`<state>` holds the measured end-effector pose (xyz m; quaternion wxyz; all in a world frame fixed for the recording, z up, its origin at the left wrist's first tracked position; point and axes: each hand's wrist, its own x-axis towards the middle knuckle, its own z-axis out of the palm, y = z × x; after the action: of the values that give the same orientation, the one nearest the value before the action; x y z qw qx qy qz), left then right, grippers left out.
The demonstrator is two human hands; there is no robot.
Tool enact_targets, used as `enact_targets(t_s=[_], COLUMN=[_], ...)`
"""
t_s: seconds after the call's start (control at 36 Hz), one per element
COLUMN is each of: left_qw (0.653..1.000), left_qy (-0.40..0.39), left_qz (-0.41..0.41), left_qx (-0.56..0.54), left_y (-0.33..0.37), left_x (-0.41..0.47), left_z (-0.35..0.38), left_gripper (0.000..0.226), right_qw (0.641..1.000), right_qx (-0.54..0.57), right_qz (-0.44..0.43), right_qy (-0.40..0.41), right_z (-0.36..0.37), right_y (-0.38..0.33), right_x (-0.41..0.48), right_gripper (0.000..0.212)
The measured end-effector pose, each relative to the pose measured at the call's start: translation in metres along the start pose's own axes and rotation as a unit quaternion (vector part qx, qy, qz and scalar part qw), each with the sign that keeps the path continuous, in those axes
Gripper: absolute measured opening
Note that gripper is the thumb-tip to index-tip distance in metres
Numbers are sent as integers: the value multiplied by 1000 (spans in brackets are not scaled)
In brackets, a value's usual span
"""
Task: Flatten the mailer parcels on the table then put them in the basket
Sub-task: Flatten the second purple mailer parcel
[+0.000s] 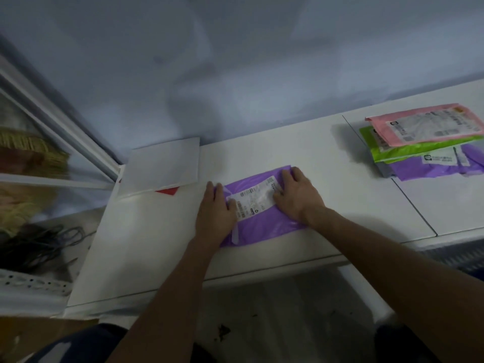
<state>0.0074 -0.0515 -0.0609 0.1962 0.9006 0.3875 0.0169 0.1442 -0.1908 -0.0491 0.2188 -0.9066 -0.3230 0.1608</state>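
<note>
Purple mailer parcel: lies flat on the white table, near its front edge, white shipping label facing up. Left hand: palm down, fingers extended, pressing the parcel's left end. Right hand: palm down, fingers spread flat over the parcel's right end and the label edge. Neither hand grasps; both lie open on top. Stack of pink, green and purple mailers: far right of table, well apart.
</note>
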Motion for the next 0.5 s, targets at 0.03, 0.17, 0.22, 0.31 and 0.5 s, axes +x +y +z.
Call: enact_targets(t_s=[0.03, 0.17, 0.22, 0.31, 0.5], left_qw=[999, 974, 937, 875, 829], left_qy=[12, 54, -6, -92, -163], left_qz=[-26, -158, -207, -254, -279], left_qx=[-30, -155, -283, -401, -456], left_y=[4, -7, -11, -14, -21], left_x=[-1, 3, 4, 2, -1], left_z=[-9, -40, -45, -50, -51], left_gripper=[54, 23, 13, 9, 6], right_qw=[1000, 988, 983, 963, 906], right_qx=[7, 45, 83, 176, 328], right_qz=[28, 138, 146, 180, 218], right_qy=[6, -52, -75, -93, -155], right_z=[-5, -30, -37, -38, -46], right_y=[-2, -3, -4, -4, -6], right_x=[0, 5, 7, 9, 7], right_gripper=[59, 57, 47, 37, 13])
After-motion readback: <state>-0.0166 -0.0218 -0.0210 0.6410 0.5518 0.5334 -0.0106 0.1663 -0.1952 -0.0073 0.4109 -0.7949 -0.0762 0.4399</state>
